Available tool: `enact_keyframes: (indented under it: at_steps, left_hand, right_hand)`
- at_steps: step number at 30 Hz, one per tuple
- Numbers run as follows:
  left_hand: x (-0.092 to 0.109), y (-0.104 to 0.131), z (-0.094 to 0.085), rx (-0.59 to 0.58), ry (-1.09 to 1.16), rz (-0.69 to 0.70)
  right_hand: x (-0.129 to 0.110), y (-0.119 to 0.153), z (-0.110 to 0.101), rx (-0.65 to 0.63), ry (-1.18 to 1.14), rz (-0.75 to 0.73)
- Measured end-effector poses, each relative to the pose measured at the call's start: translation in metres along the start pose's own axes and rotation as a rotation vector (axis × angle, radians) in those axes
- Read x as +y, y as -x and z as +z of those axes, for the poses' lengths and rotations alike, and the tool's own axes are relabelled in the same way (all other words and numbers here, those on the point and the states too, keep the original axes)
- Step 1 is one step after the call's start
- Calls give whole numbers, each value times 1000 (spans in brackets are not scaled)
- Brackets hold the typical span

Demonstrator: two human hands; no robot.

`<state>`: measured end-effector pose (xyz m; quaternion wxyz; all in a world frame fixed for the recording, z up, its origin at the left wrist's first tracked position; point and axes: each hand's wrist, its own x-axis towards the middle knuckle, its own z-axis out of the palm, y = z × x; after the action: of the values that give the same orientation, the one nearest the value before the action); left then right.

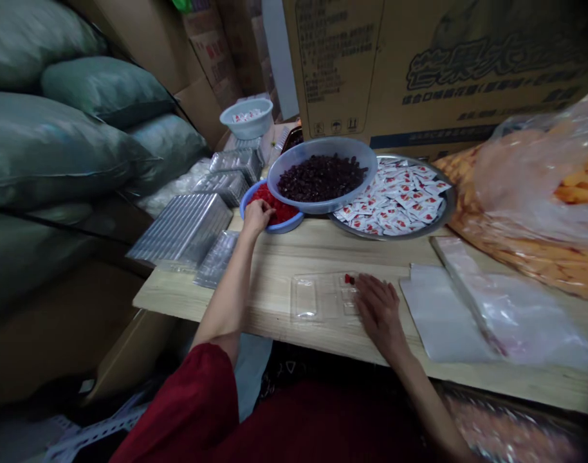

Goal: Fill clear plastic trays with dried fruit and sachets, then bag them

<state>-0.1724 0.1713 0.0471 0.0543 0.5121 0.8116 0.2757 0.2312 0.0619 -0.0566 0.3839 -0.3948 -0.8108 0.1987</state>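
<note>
My left hand (258, 216) reaches into a blue bowl (287, 225) of small bright-red pieces (280, 210). Its fingers are bent and pinched together among those pieces; how many they grip is hidden. On the table in front of me lies a clear plastic tray (327, 311) with moulded compartments. My right hand (378, 310) rests over the tray's right end, fingers stretched out and close together, covering part of it. Beside those fingertips, a small dark-red piece (349, 279) sits at the tray's upper right compartment.
A bowl of dark dried fruit (323, 178) overlaps the red pieces' bowl. Behind the tray stands a round metal pan (393, 236) of white sachets. Stacked clear trays (183, 225) are at left, plastic bags (448, 315) at right. A large carton (342, 71) blocks the back.
</note>
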Motion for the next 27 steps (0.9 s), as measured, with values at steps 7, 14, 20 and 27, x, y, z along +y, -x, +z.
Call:
enact_keyframes:
  at_steps: [7,14,20,27]
  left_hand:
    - [19,10,-32,426,372,204]
    - [116,-29,-23,-25,106,539]
    - [132,-51,6,-349,-76,422]
    - [116,-42,-8,-198,428,340]
  right_hand:
    - [9,18,-6,161,-183,187]
    - [9,18,-4,166,-193,209]
    - [12,21,-3,183,-206,209]
    - [16,23,0,193,-221,194]
